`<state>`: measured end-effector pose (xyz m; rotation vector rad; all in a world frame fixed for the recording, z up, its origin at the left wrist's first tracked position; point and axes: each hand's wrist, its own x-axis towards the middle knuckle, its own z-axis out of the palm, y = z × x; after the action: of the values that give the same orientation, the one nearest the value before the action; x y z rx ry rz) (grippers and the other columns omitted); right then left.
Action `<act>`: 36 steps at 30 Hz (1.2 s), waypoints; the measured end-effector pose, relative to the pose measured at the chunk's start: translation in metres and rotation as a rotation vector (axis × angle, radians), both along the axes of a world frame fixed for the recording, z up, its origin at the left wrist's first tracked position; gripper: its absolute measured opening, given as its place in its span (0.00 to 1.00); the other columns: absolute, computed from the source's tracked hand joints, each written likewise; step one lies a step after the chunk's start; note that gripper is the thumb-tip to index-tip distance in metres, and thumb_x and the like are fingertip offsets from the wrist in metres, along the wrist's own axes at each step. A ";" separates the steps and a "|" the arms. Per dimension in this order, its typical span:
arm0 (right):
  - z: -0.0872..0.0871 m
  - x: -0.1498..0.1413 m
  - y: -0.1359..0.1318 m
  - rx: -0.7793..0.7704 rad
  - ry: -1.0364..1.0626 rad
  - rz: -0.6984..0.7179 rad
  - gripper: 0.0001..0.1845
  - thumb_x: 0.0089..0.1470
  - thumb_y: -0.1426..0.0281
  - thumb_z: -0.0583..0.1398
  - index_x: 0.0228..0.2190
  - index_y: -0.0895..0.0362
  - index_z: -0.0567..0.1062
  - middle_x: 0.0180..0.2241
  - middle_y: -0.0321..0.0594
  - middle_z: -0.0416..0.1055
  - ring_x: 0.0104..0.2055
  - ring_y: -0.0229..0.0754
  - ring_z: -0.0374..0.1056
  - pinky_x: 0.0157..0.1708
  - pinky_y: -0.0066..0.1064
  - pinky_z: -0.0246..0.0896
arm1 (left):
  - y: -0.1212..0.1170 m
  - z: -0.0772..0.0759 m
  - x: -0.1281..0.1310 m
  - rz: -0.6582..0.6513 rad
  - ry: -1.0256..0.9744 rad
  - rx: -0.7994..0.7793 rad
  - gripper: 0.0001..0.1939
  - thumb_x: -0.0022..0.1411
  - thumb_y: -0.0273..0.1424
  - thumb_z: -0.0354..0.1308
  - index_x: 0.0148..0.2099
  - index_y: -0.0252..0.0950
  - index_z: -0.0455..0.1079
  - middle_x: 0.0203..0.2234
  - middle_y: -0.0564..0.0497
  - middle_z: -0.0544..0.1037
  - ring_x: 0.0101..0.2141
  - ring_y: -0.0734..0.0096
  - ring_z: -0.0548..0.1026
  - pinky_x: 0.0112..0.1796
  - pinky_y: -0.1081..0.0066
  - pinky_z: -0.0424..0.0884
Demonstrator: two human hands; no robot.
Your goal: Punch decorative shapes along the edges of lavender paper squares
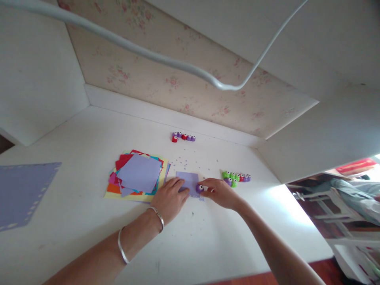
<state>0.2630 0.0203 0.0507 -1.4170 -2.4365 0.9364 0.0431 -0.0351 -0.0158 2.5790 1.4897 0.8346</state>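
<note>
My two hands work close together over a white bench, forearms reaching in from the lower corners of the view. My left hand, two silver bangles on its arm, is bent at the knuckles and loosely opened, its fingertips pressing a small purple sheet against the surface. My right hand comes in from the other side, thumb and forefinger pinching a purple craft punch with an eye-like top, set at the sheet's right edge. A bit of red shows under those right fingers; whether I grip that too, I cannot tell.

Just left of the small sheet lies an untidy stack of coloured paper, purple uppermost, with red, yellow, orange and blue edges fanned out below. Farther left, a larger purple sheet shows a row of punched holes along its right side. Red and purple punches stand grouped toward the back; green, red and purple ones cluster just beyond my right hand. Tiny purple scraps dot the bench behind the small sheet.
</note>
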 end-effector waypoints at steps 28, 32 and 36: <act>-0.058 0.160 -0.001 0.217 0.136 -0.948 0.29 0.45 0.53 0.64 0.45 0.58 0.80 0.31 0.44 0.81 0.35 0.51 0.76 0.32 0.36 0.68 | 0.001 0.001 -0.001 -0.008 -0.035 0.053 0.11 0.65 0.31 0.55 0.46 0.39 0.77 0.48 0.44 0.76 0.50 0.59 0.72 0.52 0.56 0.70; -0.061 0.154 0.005 0.222 0.115 -0.930 0.30 0.46 0.53 0.63 0.46 0.59 0.79 0.33 0.44 0.81 0.38 0.50 0.76 0.34 0.35 0.68 | 0.002 0.000 -0.001 -0.009 -0.040 0.063 0.11 0.65 0.30 0.56 0.46 0.39 0.77 0.48 0.44 0.76 0.50 0.59 0.72 0.51 0.57 0.71; -0.057 0.152 0.004 0.219 0.108 -0.925 0.29 0.47 0.54 0.62 0.46 0.58 0.79 0.35 0.45 0.81 0.40 0.49 0.76 0.38 0.34 0.67 | 0.002 0.001 0.000 -0.009 -0.037 0.042 0.10 0.65 0.30 0.56 0.45 0.39 0.77 0.47 0.43 0.76 0.50 0.58 0.72 0.51 0.56 0.71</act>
<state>0.4151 0.0240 -0.0065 -2.0103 -1.4340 0.4739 0.0429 -0.0328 -0.0151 2.5824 1.4660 0.9170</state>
